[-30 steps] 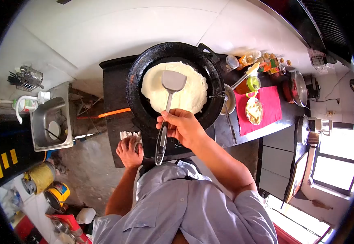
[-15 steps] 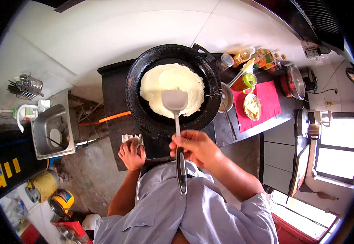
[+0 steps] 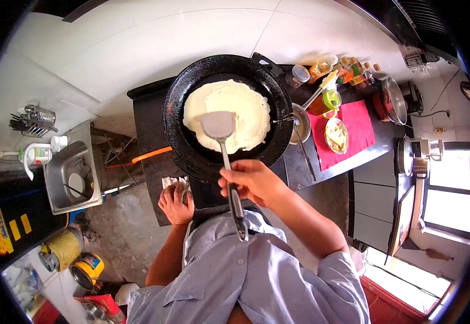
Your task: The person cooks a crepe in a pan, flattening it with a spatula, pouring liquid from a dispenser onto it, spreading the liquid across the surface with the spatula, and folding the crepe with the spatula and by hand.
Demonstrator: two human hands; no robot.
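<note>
The right hand (image 3: 250, 182) is gripping a spatula (image 3: 219, 125), its blade lying over the pancake (image 3: 250, 110) in the pan (image 3: 173, 102); the left hand (image 3: 176, 205) is covering a cloth (image 3: 171, 181), grip unclear; keeping the blade flat should be preventing tears

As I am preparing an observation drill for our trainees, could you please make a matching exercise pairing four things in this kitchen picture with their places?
Things
1. Spatula
2. Pale round of food
3. Left hand
4. Red cloth

Places
A. At something crumpled and whitish
B. To the right of the black pan
C. In the right hand
D. Inside the black pan

Right pairs: 1-C, 2-D, 3-A, 4-B.
</note>
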